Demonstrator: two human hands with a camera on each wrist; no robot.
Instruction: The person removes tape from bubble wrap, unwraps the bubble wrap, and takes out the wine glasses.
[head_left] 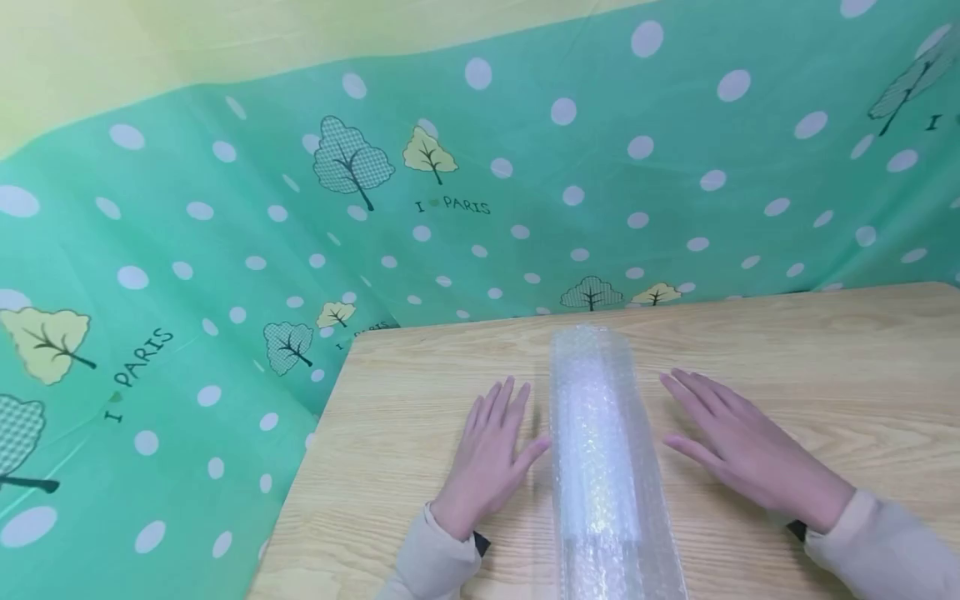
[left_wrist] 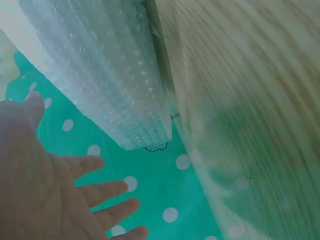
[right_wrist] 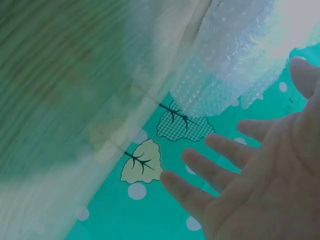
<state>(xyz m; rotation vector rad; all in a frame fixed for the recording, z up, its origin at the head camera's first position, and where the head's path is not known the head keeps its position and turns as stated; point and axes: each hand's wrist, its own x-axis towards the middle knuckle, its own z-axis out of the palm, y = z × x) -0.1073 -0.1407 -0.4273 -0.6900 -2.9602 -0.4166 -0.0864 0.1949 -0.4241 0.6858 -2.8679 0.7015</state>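
Note:
A long roll of clear bubble wrap (head_left: 600,467) lies lengthwise on the wooden table, its near end cut off by the bottom of the head view. To its left is my left hand (head_left: 487,462), fingers straight and thumb pointing at the roll's side. My right hand (head_left: 757,446) hovers on the other side, fingers extended and a gap between it and the plastic. In the left wrist view, the left palm (left_wrist: 35,185) faces the bubble wrap (left_wrist: 100,75) without gripping it. The right wrist view shows spread right fingers (right_wrist: 225,160) beside the bubble wrap (right_wrist: 235,55). Neither hand holds anything.
The light wooden table (head_left: 840,375) has its left edge and far edge in view. Behind and to the left hangs a green curtain (head_left: 510,150) with white dots and printed trees. Beige sleeves (head_left: 438,550) cover both forearms.

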